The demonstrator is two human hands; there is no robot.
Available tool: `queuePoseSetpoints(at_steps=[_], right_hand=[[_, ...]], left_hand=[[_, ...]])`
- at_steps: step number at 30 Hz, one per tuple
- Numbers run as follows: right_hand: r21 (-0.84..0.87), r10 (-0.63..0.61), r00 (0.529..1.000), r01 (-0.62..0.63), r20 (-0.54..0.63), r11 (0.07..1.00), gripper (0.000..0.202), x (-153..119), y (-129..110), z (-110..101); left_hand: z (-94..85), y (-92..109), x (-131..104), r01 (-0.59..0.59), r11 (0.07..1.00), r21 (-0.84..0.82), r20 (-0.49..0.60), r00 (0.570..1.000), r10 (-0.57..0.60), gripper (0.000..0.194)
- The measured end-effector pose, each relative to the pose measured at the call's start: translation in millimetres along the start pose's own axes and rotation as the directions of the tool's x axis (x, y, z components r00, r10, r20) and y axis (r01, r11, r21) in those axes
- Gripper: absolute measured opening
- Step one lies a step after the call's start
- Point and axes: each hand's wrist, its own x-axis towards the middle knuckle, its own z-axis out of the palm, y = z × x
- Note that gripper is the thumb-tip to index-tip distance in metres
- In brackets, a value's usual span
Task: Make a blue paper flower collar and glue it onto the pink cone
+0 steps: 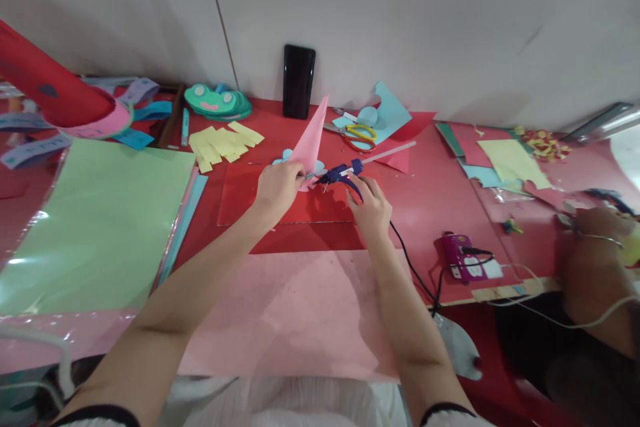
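Note:
A pink paper cone (313,137) stands with its tip up over the red board (250,197) in the middle of the table. My left hand (283,183) pinches the cone's lower edge. In my right hand (369,203) is a dark blue glue gun (345,171), its nozzle pointing left at the cone's base and a clear glue stick (390,152) sticking out of its back. Light blue paper pieces (287,155) show behind the base. The exact contact between nozzle and paper is too small to tell.
Scissors (363,135), yellow strips (215,147) and a black phone (299,82) lie or lean behind. Green sheets (100,227) are at left. A purple power box (460,257) with cables sits right, near another person's hand (600,227). Pink paper (290,313) lies in front.

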Motion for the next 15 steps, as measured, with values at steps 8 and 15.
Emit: queuePoseSetpoints(at_steps=[8,15], right_hand=[[-0.033,-0.052,0.998,0.051,-0.030,0.998,0.039,4.1,-3.9,-5.8],[-0.035,-0.042,0.999,0.042,-0.024,0.999,0.040,3.9,-3.5,-5.5]], left_hand=[[-1.4,-1.0,1.1,0.014,1.000,0.015,0.038,0.999,-0.014,0.014],[-15.7,5.6,-3.1,0.045,0.998,0.040,0.068,0.997,-0.047,0.019]])
